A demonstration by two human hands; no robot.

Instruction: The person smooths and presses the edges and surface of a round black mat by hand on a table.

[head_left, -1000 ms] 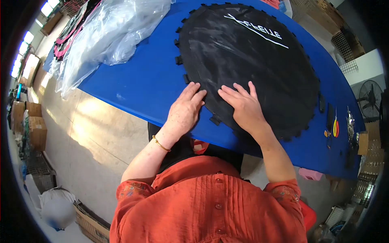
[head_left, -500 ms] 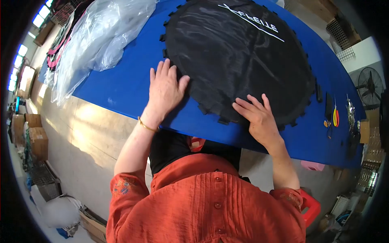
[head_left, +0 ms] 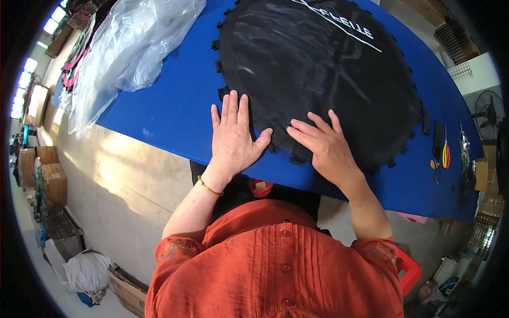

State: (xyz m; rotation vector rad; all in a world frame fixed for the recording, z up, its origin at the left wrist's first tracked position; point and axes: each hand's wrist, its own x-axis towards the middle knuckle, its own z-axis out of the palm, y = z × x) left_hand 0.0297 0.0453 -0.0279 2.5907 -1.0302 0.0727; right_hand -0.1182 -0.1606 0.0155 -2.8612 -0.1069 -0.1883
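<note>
A large round black mesh piece with small black tabs round its rim and white lettering at the top lies on the blue table. My left hand rests flat at the lower left edge of the black piece, fingers spread, the thumb apart near the rim. Fingers of my right hand lie spread on the lower part of the mesh. Neither hand grips anything. Part of the rim is hidden under my hands.
Clear plastic sheeting covers the table's upper left, beside pink-and-black pieces. Red-yellow handled snips and other small tools lie at the right. A fan stands beyond. Cardboard boxes sit at the far left.
Over the last half second my left hand has shifted right and down along the rim, and my right hand slightly left and up. Since the first frame, my left hand's fingers have spread wider.
</note>
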